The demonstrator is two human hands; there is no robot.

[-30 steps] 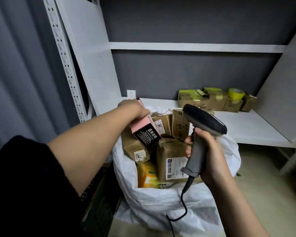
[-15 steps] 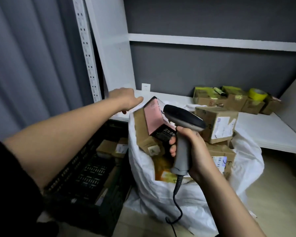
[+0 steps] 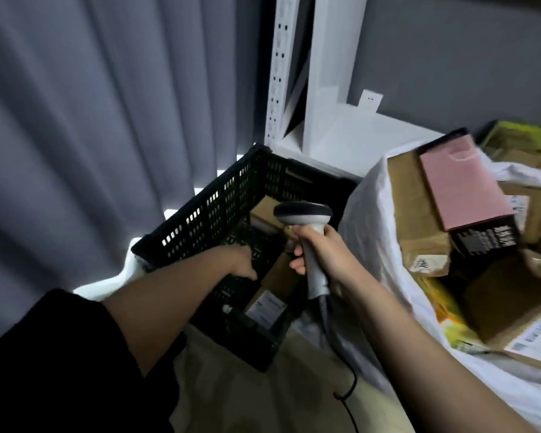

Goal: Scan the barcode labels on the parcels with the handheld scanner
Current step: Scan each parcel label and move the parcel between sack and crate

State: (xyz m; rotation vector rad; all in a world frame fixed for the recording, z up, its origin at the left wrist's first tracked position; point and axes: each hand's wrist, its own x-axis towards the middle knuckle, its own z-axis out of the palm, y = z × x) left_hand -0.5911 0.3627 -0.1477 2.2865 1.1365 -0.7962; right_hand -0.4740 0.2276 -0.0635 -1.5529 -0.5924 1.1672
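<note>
Matt perforated plastic crate (image 3: 219, 214), brown cardboard parcels (image 3: 425, 214), smooth plastic scanner (image 3: 306, 220), crinkled white sack (image 3: 366, 220).

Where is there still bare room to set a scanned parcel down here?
Bare shelf board lies between the white upright and the white sack. The black crate has room along its far-left wall. The sack itself is crowded, with the pink box on top.
</note>
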